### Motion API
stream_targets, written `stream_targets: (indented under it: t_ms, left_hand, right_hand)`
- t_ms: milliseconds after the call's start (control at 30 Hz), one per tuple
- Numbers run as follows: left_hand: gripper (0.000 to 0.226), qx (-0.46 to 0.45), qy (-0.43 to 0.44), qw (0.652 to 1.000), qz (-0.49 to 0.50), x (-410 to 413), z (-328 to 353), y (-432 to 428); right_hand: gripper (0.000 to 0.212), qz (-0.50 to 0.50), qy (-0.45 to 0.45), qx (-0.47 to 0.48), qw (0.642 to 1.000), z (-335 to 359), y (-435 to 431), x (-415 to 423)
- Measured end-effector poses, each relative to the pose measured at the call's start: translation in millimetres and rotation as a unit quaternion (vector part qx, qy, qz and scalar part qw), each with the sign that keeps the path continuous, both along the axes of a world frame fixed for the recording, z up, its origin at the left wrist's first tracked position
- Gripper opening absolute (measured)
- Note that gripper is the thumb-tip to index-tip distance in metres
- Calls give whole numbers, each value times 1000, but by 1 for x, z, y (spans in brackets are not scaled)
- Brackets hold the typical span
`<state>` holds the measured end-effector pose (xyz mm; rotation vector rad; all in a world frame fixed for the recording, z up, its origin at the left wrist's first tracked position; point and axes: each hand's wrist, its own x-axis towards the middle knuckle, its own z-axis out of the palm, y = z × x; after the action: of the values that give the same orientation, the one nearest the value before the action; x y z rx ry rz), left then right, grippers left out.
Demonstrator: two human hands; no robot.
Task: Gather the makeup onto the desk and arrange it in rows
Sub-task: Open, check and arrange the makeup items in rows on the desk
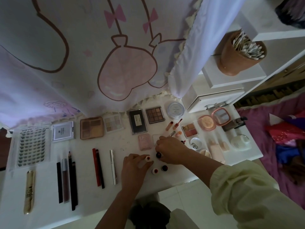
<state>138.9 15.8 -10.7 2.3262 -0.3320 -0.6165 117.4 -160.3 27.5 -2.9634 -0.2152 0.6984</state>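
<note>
Left hand (135,164) grips a white-topped tube (147,158) standing on the worktop (85,151) | right hand (171,149) pinches a dark-topped tube (158,155) just beside it | a pale tube (155,171) and a maroon tube (164,168) stand nearer me.

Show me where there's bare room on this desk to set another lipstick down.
Bare patches: between the silver tube, the brown palette and the pink box; and between the gold tube and the black pencil. Crowded: the right end around the pink compact, and where the left hand and right hand each hold a lipstick.
</note>
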Motion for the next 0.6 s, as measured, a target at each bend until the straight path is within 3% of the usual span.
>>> stream_targets:
  t_ms: [600]
  left_hand:
    - [40,13,-14,1000,-22,-3,-8,-1]
  right_hand:
    - [28,52,-21,-23,998,9,1,-3]
